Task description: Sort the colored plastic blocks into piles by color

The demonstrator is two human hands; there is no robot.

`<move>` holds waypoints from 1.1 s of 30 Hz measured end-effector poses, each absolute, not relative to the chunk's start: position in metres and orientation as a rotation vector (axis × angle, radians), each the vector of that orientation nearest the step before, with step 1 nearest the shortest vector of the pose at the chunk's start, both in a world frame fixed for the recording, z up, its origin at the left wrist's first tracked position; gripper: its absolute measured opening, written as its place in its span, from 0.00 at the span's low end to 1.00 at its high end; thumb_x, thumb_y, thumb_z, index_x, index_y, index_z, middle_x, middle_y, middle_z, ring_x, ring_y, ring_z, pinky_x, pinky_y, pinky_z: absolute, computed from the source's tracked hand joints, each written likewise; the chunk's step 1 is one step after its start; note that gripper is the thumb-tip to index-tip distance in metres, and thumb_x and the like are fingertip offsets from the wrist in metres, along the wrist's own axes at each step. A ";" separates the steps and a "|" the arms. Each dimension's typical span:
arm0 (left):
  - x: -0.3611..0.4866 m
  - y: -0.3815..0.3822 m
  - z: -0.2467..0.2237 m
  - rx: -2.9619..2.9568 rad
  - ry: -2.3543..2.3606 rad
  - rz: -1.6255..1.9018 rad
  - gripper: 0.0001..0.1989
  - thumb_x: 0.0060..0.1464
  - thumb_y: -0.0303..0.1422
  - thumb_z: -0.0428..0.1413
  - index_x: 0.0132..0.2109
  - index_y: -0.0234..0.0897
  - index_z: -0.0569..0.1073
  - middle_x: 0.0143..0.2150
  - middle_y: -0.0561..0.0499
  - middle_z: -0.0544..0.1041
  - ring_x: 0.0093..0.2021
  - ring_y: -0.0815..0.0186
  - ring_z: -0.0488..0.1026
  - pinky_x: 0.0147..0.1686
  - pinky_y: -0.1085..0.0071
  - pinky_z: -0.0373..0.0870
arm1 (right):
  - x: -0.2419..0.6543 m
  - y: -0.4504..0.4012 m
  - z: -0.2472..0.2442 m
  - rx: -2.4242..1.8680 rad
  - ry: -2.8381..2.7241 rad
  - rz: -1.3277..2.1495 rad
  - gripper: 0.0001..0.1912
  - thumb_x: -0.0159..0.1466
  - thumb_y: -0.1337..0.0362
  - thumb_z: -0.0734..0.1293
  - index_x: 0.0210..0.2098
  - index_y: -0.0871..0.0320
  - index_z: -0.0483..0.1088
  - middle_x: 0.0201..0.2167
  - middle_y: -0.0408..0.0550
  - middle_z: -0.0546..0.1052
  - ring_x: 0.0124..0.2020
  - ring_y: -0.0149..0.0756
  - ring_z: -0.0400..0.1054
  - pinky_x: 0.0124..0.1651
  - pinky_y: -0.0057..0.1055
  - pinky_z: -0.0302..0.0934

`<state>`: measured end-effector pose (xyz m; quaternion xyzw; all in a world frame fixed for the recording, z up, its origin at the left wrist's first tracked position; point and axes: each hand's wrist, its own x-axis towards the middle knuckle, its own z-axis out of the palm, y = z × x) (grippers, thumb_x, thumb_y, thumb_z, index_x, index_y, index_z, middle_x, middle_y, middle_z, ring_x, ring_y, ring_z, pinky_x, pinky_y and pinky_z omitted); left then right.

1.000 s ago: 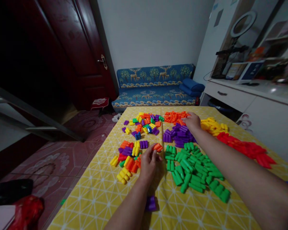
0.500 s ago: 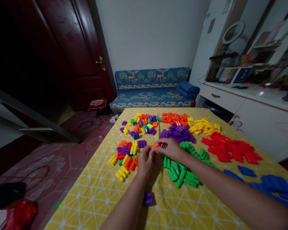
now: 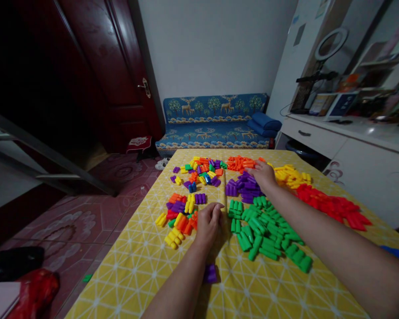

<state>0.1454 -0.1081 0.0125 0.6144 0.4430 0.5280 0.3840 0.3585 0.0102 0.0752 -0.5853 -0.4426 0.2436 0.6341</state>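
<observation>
My left hand [image 3: 210, 221] is closed above the yellow patterned tablecloth [image 3: 142, 274], its fingers curled; what they hold, if anything, is hidden. To its left lie mixed-colour blocks [image 3: 179, 207]. My right hand [image 3: 263, 175] reaches over the purple pile [image 3: 248, 188], with its fingers apart near the edge of the orange pile [image 3: 237, 163]. Green blocks [image 3: 266, 226] spread below my right forearm. A purple block [image 3: 210, 274] lies beside my left forearm.
Yellow blocks [image 3: 291, 176] and red blocks [image 3: 332, 204] lie on the right, with a blue piece [image 3: 397, 254] at the edge. Another mixed group [image 3: 202, 170] is at the far left. Beyond stand a blue sofa [image 3: 213, 130] and a white cabinet [image 3: 359, 155].
My right hand has left my left hand and moved forward and right to the orange and purple piles. The orange block between my hands no longer shows. The view has shifted slightly.
</observation>
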 end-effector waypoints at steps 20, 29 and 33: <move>0.127 -0.095 -0.001 2.350 1.931 0.919 0.19 0.57 0.28 0.51 0.56 0.38 0.73 0.65 0.38 0.64 0.67 0.47 0.56 0.64 0.47 0.51 | 0.232 -0.209 0.035 -1.524 -2.096 0.688 0.11 0.53 0.65 0.72 0.37 0.51 0.74 0.39 0.42 0.74 0.42 0.36 0.70 0.41 0.29 0.60; 0.124 -0.096 0.002 2.465 1.944 0.830 0.16 0.61 0.29 0.48 0.51 0.41 0.75 0.57 0.40 0.70 0.58 0.53 0.65 0.60 0.52 0.55 | 0.236 -0.211 0.031 -1.380 -2.101 0.778 0.11 0.54 0.69 0.71 0.35 0.48 0.73 0.35 0.37 0.75 0.37 0.34 0.70 0.38 0.27 0.59; 0.124 -0.097 0.012 2.418 1.938 0.782 0.12 0.61 0.32 0.50 0.48 0.43 0.76 0.47 0.44 0.73 0.48 0.55 0.68 0.49 0.59 0.63 | 0.235 -0.199 0.019 -1.474 -1.809 0.677 0.10 0.54 0.71 0.68 0.35 0.53 0.71 0.34 0.42 0.76 0.37 0.37 0.70 0.40 0.31 0.61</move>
